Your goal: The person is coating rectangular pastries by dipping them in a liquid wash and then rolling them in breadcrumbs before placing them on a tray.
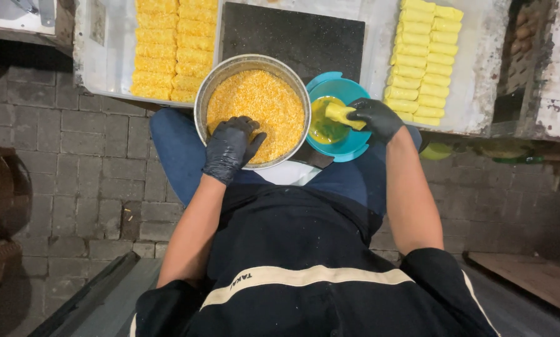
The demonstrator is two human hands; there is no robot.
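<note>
My left hand [230,146], in a black glove, rests with fingers spread on the orange-yellow crumbs inside a round metal bowl [205,93] on my lap. My right hand [377,117], also in a black glove, holds a pale yellow roll [343,114] over a teal bowl [355,90] of yellow liquid. The roll's end dips toward the liquid. Both bowls sit side by side just in front of me.
A table ahead carries rows of crumb-coated orange rolls [174,47] at the left, a dark board [292,34] in the middle and rows of plain yellow rolls [423,59] at the right. Grey brick paving [68,162] lies below.
</note>
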